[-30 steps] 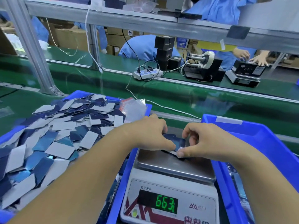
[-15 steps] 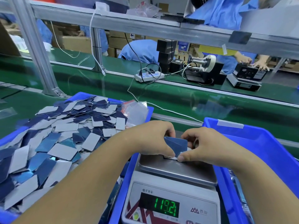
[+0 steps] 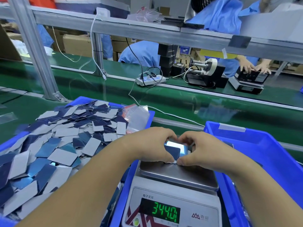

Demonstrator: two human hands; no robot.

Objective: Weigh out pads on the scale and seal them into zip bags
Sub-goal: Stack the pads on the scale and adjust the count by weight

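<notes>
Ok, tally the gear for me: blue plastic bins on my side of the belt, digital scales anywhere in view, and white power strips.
Blue plastic bins: 2, one on the left, one on the right
Digital scales: 2, one near, one across the belt
White power strip: 1
Total: 5

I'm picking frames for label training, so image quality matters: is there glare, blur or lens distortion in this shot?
Head view: a bright glare patch sits on the pad stack held between the left hand and right hand; the green scale display reads clearly; the aluminium frame post leans and bows from wide-angle distortion; the far workers' hands look soft.
</notes>
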